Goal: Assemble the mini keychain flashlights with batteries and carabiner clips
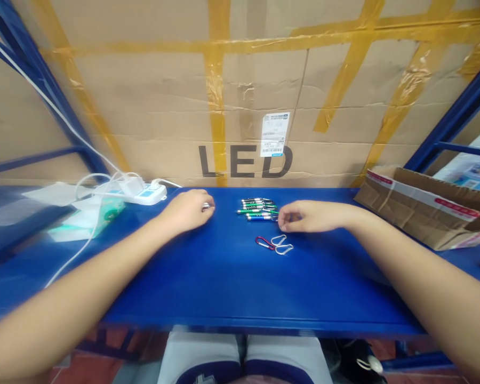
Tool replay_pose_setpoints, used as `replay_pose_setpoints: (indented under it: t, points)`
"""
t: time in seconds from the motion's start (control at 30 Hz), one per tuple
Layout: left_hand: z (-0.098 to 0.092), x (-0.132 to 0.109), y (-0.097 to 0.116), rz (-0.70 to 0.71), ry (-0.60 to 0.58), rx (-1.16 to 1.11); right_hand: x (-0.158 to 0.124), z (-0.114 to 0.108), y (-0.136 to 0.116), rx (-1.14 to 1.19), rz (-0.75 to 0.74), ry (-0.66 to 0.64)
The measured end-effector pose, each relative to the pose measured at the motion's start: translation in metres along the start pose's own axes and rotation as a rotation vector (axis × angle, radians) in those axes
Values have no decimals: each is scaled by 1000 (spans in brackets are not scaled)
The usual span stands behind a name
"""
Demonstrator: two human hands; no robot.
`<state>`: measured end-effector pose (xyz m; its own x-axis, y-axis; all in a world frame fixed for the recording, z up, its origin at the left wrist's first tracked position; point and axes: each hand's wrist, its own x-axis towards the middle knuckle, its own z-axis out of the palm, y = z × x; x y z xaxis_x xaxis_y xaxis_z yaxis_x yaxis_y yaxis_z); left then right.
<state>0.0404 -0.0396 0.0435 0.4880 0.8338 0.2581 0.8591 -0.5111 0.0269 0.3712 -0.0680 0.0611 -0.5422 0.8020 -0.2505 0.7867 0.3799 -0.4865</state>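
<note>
My left hand (pixel 192 209) rests on the blue table, its fingers closed around a small silver metal item (pixel 206 206). Most of that item is hidden, so its kind does not show. A row of several pens (pixel 259 205), green, dark and blue, lies side by side at the middle of the table. At their right ends is my right hand (pixel 300 216), fingers loosely curled with a gap inside; the fingertips are at the end of the blue pen (pixel 260 217). Nearer to me lie a red carabiner (pixel 264 243) and two silver carabiners (pixel 282 245), close together.
A white power strip (pixel 140 193) with cables and a white-green packet (pixel 88 218) sit at the left. An open cardboard box (pixel 420 208) stands at the right. Behind the blue table (pixel 232 288) rises a large taped carton (pixel 164 117). Blue metal posts frame both sides.
</note>
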Motion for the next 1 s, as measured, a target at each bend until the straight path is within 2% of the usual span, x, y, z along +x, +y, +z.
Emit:
replay_pose_setpoints:
  t: [0.1, 0.2, 0.3, 0.47, 0.57, 0.77, 1.0]
  points:
    - [-13, 4, -33, -199, -69, 95, -3, 5, -8, -51, 15, -105]
    - [-11, 7, -62, -228, -95, -13, -4, 7, -12, -32, -5, -107]
    - [0, 11, -75, -219, -88, -113, -4, 8, -10, -18, -46, -93]
    - [12, 16, -69, -137, -49, -185, -2, 9, -6, -11, -90, -78]
    - [16, 17, -64, -94, -70, -247, -2, 10, -7, -26, -87, -68]
    - [25, 18, -66, -182, -154, -370, 2, 14, -6, -37, -77, -49]
    - [22, 17, -65, -228, -176, -419, 5, 17, -6, -78, -90, -23]
